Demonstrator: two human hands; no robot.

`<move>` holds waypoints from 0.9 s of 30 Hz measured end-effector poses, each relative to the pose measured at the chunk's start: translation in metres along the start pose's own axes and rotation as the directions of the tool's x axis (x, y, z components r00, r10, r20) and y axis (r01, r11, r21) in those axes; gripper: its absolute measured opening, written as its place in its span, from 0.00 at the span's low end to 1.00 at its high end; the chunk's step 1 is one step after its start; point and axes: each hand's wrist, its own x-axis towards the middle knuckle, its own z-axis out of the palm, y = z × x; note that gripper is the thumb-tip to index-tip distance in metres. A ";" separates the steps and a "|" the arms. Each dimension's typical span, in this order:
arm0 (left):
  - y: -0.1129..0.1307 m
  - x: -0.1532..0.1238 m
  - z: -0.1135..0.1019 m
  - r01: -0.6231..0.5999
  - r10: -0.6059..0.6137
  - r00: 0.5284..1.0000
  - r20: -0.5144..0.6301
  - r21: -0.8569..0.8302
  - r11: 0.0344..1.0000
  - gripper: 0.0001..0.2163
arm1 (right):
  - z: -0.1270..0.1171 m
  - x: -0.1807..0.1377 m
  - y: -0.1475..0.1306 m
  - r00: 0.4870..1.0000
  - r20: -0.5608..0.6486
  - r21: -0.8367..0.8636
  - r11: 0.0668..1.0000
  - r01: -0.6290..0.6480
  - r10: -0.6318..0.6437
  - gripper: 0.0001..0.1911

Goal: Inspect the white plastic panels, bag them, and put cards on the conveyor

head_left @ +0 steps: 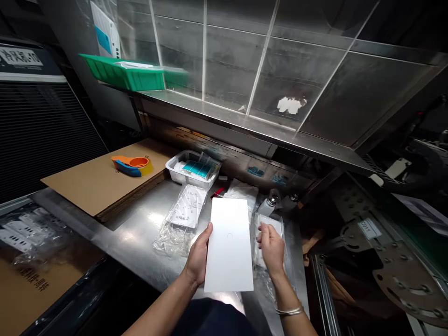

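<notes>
My left hand grips the left edge of a plain white rectangular box, holding it up over the steel worktop. Just right of the box, my right hand hovers with its fingers loosely spread, over a clear plastic bag lying on the worktop. A silver bracelet sits on my right wrist. Left of the box lies another clear bag holding a white tray.
A stack of flat cardboard with an orange and blue tape dispenser lies at the left. A small clear bin with teal items stands behind. A green tray sits on the upper shelf. Machine parts crowd the right.
</notes>
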 end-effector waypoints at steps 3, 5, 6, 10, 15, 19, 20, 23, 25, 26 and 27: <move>0.004 0.002 -0.007 -0.031 0.031 0.999 -0.014 -0.010 0.999 0.26 | -0.026 0.010 0.024 0.992 -0.109 0.061 0.996 -0.062 0.068 0.20; 0.004 0.005 -0.012 -0.027 0.026 1.000 -0.010 -0.015 1.000 0.26 | -0.044 0.017 0.043 0.976 -0.189 0.092 0.992 -0.089 0.105 0.19; 0.005 0.006 -0.014 -0.023 0.023 1.000 -0.012 -0.017 1.000 0.26 | -0.054 0.020 0.053 0.968 -0.221 0.081 0.992 -0.100 0.116 0.18; 0.004 0.010 -0.015 -0.032 0.031 0.998 -0.051 -0.012 0.999 0.25 | -0.080 0.024 0.080 0.970 -0.241 -0.196 0.976 -0.094 0.045 0.22; 0.003 0.013 -0.016 -0.052 0.051 0.995 -0.084 -0.003 0.999 0.25 | -0.079 0.017 0.087 0.989 -0.138 -0.360 0.927 -0.102 0.055 0.34; 0.003 0.014 -0.018 -0.093 0.094 0.990 -0.108 0.016 0.996 0.24 | -0.069 0.010 0.085 0.993 -0.054 -0.333 0.935 -0.120 0.108 0.32; 0.003 0.014 -0.018 -0.104 0.106 0.988 -0.115 0.022 0.994 0.23 | -0.067 0.009 0.084 0.993 -0.040 -0.328 0.937 -0.121 0.114 0.32; 0.003 0.014 -0.020 -0.113 0.115 0.986 -0.124 0.027 0.993 0.22 | -0.061 0.005 0.077 0.994 -0.014 -0.288 0.952 -0.107 0.107 0.30; 0.005 0.015 -0.022 -0.099 0.101 0.986 -0.130 0.027 0.995 0.22 | -0.056 0.001 0.069 0.993 -0.004 -0.213 0.970 -0.115 0.117 0.28; 0.006 0.016 -0.023 -0.095 0.098 0.986 -0.138 0.031 0.995 0.21 | -0.053 -0.002 0.063 0.990 0.007 -0.144 0.980 -0.137 0.139 0.28; 0.008 0.018 -0.023 -0.095 0.100 0.983 -0.154 0.040 0.995 0.21 | -0.048 -0.006 0.056 0.984 0.024 -0.053 0.983 -0.173 0.175 0.28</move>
